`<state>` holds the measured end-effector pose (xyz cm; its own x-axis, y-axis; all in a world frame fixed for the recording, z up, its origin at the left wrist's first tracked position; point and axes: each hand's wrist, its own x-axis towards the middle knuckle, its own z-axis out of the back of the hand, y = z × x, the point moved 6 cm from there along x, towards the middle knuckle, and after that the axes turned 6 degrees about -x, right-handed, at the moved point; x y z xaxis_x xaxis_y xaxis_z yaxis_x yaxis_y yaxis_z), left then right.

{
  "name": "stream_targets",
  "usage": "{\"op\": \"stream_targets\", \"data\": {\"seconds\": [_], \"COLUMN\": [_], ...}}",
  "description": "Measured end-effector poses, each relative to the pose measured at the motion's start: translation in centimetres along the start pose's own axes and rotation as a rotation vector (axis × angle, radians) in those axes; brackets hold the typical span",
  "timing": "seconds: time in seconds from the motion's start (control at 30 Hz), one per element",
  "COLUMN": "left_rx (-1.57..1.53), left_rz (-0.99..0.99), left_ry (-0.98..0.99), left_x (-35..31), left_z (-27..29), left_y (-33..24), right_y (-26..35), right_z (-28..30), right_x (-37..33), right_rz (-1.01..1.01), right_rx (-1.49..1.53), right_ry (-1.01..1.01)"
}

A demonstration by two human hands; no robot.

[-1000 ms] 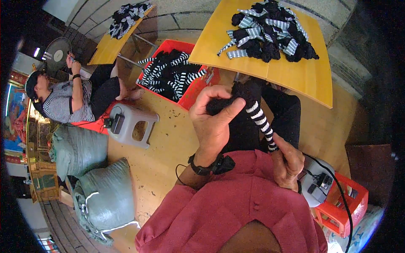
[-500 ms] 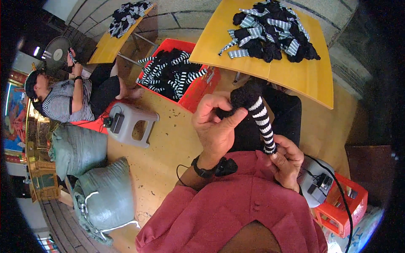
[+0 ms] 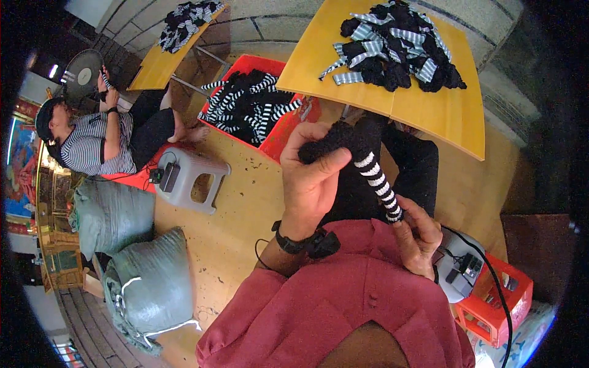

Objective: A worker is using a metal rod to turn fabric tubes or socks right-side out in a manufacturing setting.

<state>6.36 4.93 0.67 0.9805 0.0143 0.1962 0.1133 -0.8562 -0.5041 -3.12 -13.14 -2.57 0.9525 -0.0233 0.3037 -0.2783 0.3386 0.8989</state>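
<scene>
Between my hands, above my lap, stretches a knitted piece [image 3: 379,184] with a black-and-white striped tube and a fluffy black end. My left hand [image 3: 313,175] is closed round the fluffy black end, its thumb pressed on top. With fingers and thumb, my right hand [image 3: 418,238] pinches the narrow striped end. The piece slants down from upper left to lower right. Beyond it, a pile of similar black and striped knitted pieces [image 3: 392,49] lies on the yellow table [image 3: 307,67].
A red bin [image 3: 276,147] full of striped knitted pieces stands left of the table. Farther left, a seated person [image 3: 101,144] holds a similar piece, near a grey stool [image 3: 199,175]. Stuffed green sacks [image 3: 153,282] lie at left. A red crate [image 3: 500,300] and a cable are at my right.
My left hand has wrapped more fully round the fluffy end, which has shifted left into its grip. My right hand keeps its pinch on the striped end.
</scene>
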Motion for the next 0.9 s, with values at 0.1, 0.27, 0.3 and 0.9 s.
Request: {"op": "stream_targets", "data": {"seconds": [0.1,0.27,0.3,0.9], "left_rx": [0.139,0.291,0.257,0.049], "left_rz": [-0.114,-0.17,-0.16,-0.162], "left_ry": [0.057,0.071,0.037,0.234], "left_x": [-0.3,-0.4,-0.4,0.0], "left_z": [-0.2,-0.5,-0.8,-1.8], "left_y": [0.1,-0.8,-0.9,-0.6], "right_y": [0.4,0.1,0.1,-0.2], "right_z": [-0.1,0.1,0.2,0.1], "right_x": [0.3,0.4,0.5,0.2], "right_rz": [0.07,0.104,0.102,0.072], "right_rx": [-0.024,-0.01,-0.005,-0.073], "right_ry": [-0.024,0.0,0.005,-0.008]}}
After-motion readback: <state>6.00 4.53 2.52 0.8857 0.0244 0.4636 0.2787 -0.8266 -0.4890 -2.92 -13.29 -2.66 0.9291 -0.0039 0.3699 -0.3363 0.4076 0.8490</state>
